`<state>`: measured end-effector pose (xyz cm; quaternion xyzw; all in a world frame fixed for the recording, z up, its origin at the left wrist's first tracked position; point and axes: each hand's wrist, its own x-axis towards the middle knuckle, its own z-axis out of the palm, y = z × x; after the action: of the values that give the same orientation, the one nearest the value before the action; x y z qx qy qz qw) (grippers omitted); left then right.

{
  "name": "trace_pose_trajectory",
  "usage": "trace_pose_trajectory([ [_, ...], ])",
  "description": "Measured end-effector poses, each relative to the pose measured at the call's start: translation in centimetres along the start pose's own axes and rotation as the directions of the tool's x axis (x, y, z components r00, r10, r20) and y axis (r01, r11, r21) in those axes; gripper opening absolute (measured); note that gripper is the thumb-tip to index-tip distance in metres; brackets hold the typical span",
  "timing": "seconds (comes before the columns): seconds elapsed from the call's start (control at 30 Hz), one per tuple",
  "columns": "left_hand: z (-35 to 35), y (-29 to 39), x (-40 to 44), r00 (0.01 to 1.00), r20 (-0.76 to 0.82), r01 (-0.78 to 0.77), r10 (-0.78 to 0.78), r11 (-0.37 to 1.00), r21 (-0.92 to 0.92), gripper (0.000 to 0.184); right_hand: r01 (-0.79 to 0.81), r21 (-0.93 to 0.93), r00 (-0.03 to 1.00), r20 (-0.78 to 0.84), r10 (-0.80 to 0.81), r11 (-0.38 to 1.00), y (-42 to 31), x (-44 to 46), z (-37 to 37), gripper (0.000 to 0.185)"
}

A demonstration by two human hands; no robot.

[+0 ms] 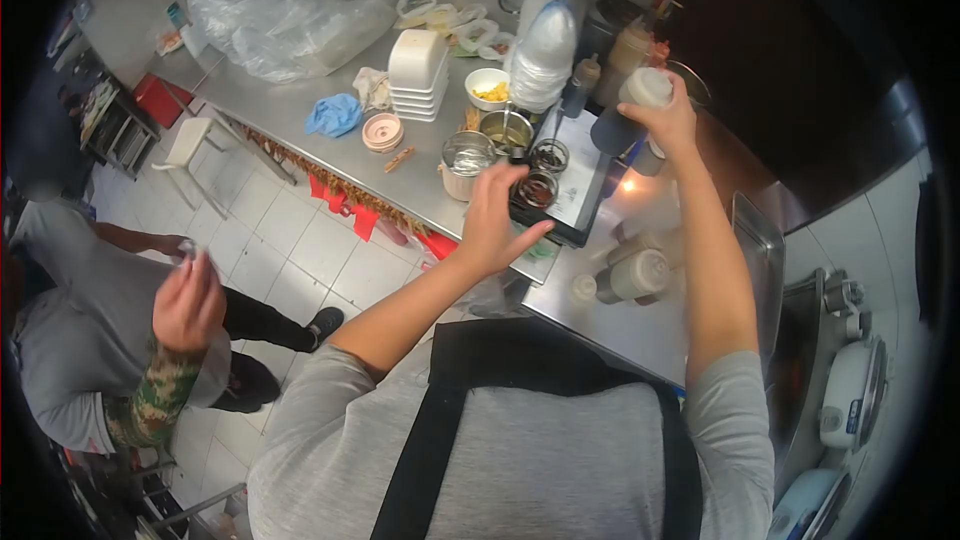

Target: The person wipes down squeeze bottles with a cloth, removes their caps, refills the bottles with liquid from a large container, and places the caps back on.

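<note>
My right hand [676,122] is wrapped round a squeeze bottle [610,130] with a wide white cap and dark contents, held tilted above the back of the counter. My left hand [490,223] hovers with thumb and fingers apart and nothing in it. Close to its fingertips are a glass jar of dark reddish contents [538,190] and a second small jar [549,156], both by a black-edged tray with a white sheet [578,195]. Left of them stand a metal-topped canister [468,154] and a metal pot [505,128] with a utensil handle in it.
Several squeeze bottles [638,275] are on the right counter section. A stack of white containers [415,75], a bowl with yellow pieces [488,87] and a blue crumpled bag [333,115] occupy the back counter. At left, a person in grey [110,300] stands beyond the counter edge.
</note>
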<state>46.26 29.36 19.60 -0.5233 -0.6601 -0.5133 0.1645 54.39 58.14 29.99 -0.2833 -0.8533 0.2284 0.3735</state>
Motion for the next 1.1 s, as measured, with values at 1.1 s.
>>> trace_pose_trajectory([
  [1.1,12.6,25.8,-1.4,0.536,0.805,0.571,0.252,0.594,-0.566,0.099,0.093,0.394,0.995,-0.066,-0.073,0.914,-2.6,-26.1,-26.0,0.037],
])
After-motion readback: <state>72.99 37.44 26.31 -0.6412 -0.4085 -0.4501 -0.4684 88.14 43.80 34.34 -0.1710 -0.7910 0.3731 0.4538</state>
